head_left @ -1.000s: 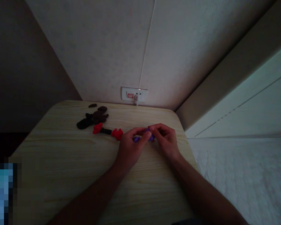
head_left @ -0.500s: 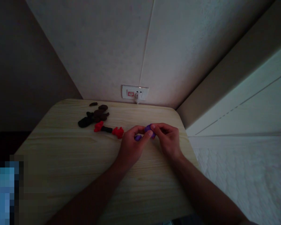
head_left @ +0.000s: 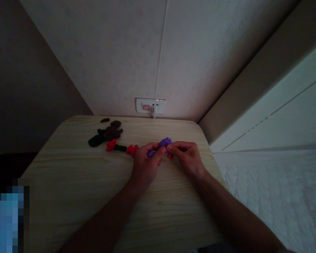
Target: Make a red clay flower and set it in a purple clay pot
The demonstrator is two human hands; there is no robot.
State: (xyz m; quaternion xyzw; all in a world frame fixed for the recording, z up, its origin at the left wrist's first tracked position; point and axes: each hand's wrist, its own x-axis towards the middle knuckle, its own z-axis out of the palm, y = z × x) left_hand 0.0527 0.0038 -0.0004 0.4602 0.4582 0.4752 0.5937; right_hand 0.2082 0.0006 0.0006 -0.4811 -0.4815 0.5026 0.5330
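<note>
Both of my hands meet over the far middle of a pale wooden table (head_left: 76, 189). My left hand (head_left: 144, 166) and my right hand (head_left: 187, 158) pinch a small purple lump of clay (head_left: 165, 142) between thumbs and fingertips, holding it just above the tabletop. A purple bit pokes out under my left fingers. Just left of my left hand lies a clay shape with two red ends and a dark middle (head_left: 122, 148).
Dark brown clay pieces (head_left: 106, 133) lie at the far left of the table. A wall socket with a plug (head_left: 150, 105) sits on the wall behind. A white quilted bed (head_left: 274, 196) borders the table's right side. A blurred blue patch fills the bottom left corner.
The purple clay has risen a little between my fingertips and shows more above them. My hands stay together in nearly the same spot.
</note>
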